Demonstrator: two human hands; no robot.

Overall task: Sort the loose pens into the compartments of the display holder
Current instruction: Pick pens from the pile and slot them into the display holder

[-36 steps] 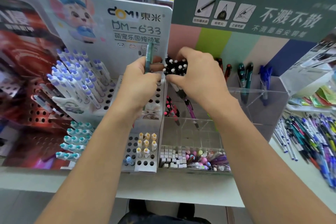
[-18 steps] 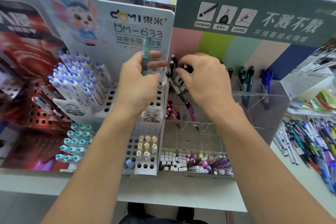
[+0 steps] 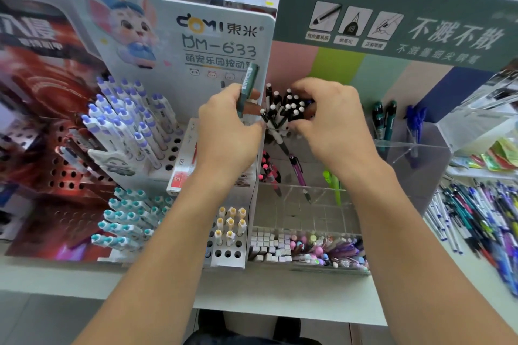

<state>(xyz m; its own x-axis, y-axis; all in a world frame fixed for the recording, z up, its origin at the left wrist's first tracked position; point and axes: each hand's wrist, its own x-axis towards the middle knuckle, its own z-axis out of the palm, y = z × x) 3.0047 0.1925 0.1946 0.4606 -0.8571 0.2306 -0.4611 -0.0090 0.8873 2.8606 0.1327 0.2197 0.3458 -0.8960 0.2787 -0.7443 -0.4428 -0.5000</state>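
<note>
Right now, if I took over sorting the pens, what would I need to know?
Left hand grips one green pen, upright.
Right hand is curled round a bunch of black pens at the holder's top-left slot.
Done: green pens and blue pens stand in the right slots; pink, purple and lime pens sit lower.
Left: settle the black bunch, place the green pen, then sort the loose pile on the right.

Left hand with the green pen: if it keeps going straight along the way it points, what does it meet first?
Probably the white DOMI display card: the left hand points up and away, and the green pen it grips already overlaps that card in the picture. Depth is unclear, so the gap can't be judged.
</note>
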